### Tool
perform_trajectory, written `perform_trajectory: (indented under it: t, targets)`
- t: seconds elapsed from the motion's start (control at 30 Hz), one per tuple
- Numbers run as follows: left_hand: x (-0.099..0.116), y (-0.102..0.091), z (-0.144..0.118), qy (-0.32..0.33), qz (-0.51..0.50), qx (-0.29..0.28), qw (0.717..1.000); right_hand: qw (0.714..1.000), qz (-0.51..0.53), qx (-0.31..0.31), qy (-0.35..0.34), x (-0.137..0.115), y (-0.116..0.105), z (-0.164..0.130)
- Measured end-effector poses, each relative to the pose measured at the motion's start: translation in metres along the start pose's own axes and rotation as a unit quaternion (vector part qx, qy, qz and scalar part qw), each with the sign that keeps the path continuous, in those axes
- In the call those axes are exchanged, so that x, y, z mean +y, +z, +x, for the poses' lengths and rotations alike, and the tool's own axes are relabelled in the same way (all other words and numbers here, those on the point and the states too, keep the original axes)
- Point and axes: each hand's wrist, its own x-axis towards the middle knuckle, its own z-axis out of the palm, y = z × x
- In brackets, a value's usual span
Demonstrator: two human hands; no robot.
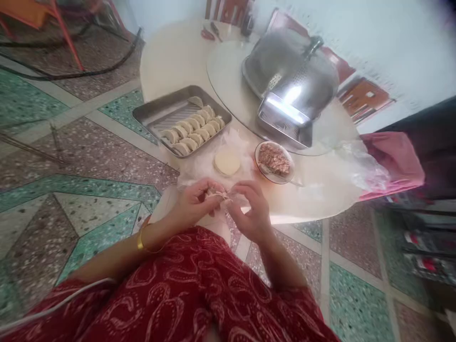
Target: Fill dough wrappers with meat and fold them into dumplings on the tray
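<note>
My left hand (199, 197) and my right hand (251, 209) meet at the table's near edge, fingers closed in a pinch. Between their fingertips is a small, pale dumpling (221, 194), blurred and partly covered by the fingers. Just beyond lies a round stack of dumpling wrappers (227, 160) on a whitish plastic sheet (194, 173). To the right of the wrappers stands a bowl of minced meat filling (273, 159) with a utensil handle sticking out. Rows of folded dumplings (194, 124) rest in a metal tray (146, 113) at the left.
A large metal dome lid (281, 61) and a smaller metal tray (285, 135) sit on the glass turntable (224, 61). Crumpled clear plastic (366, 164) and a pink cloth-like item (395, 156) are at the right edge. Small tools (213, 31) lie at the back.
</note>
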Motion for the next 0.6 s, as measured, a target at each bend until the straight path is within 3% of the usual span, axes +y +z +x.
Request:
perform_trajectory:
  t: [0.33, 0.6]
  targets:
    - [0.005, 0.006, 0.002, -0.034, -0.028, 0.016, 0.999, 0.997, -0.04, 0.054, -0.037, 0.0, 0.012, -0.008]
    - [0.011, 0.012, 0.003, -0.017, -0.055, 0.002, 0.998, 0.993, -0.046, 0.098, -0.055, 0.0, 0.016, -0.008]
